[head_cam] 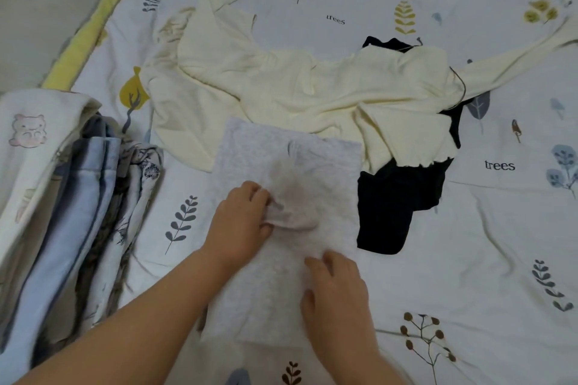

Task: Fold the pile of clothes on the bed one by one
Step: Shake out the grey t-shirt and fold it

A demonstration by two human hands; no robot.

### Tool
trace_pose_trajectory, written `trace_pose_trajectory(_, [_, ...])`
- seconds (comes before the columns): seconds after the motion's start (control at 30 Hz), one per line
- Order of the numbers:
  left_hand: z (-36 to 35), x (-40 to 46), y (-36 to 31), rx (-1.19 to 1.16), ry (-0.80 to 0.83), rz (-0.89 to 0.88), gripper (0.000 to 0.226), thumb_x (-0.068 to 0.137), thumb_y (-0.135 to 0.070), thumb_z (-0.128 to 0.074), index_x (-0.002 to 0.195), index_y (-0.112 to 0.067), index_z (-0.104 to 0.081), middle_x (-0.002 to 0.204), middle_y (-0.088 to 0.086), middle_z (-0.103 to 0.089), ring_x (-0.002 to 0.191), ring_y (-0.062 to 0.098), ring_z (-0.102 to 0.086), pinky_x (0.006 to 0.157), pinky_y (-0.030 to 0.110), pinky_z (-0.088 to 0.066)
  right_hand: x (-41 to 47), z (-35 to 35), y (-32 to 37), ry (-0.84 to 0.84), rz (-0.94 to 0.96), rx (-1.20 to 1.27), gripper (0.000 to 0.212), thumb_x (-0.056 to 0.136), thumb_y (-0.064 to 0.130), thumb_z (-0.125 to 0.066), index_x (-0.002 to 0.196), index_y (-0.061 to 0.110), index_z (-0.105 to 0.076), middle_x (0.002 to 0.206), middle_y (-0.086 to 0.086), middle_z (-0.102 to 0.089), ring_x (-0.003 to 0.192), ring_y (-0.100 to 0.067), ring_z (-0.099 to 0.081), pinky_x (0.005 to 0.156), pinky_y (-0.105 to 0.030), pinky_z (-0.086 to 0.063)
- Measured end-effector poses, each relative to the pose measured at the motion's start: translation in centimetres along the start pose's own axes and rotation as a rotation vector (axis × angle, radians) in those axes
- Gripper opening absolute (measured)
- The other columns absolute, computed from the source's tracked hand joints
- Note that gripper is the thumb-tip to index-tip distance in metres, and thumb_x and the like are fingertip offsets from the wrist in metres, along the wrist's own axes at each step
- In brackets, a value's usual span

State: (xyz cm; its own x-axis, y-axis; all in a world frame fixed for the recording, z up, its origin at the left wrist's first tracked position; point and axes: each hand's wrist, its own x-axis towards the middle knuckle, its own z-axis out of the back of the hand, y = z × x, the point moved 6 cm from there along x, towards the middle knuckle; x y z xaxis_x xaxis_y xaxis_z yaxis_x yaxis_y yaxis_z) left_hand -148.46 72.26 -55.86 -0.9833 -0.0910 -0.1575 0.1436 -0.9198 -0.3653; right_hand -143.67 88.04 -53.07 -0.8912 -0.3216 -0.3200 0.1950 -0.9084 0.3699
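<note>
On the leaf-printed white bed sheet, a pale grey folded garment lies flat. Left hand fingers pinch a fold in it. Right hand rests on it, fingers relaxed and slightly apart.

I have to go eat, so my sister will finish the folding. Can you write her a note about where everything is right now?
Left hand: pinching a fold of the grey cloth.
Right hand: fingers flat, pressing the grey cloth down.
Grey cloth: laid out flat in front of you, partly folded, its far edge over the cream top.
Done: folded stack on the left.
Left: finish the grey cloth, then fold the cream top and the black garment partly under it.
</note>
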Motion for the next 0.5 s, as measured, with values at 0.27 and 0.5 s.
trace_pose_trajectory(0.27, [2.2,0.8,8.6,-1.051,-0.264,0.962,0.037,0.093,-0.037,-0.041,0.097,-0.005,-0.059,0.105,0.010,-0.061,0.100,0.029,-0.057,0.086,0.030,-0.044,0.3,0.0,-2.3,-0.030,-0.091,0.137,0.051,0.090,0.016,-0.050,0.139,0.022,-0.039,0.141,-0.001,-0.031,0.130,-0.015,-0.026,0.106,-0.026,-0.027])
trace_pose_trajectory(0.5, [1.7,1.4,3.5,-0.398,-0.057,0.395,0.087,0.058,-0.063,-0.074,0.120,-0.014,-0.038,0.101,-0.004,-0.049,0.090,0.018,-0.050,0.067,0.029,-0.037,2.2,0.0,-3.1,-0.052,-0.207,0.170,0.053,0.091,0.020,-0.049,0.141,0.026,-0.031,0.139,-0.007,-0.025,0.125,-0.019,-0.025,0.100,-0.032,-0.035])
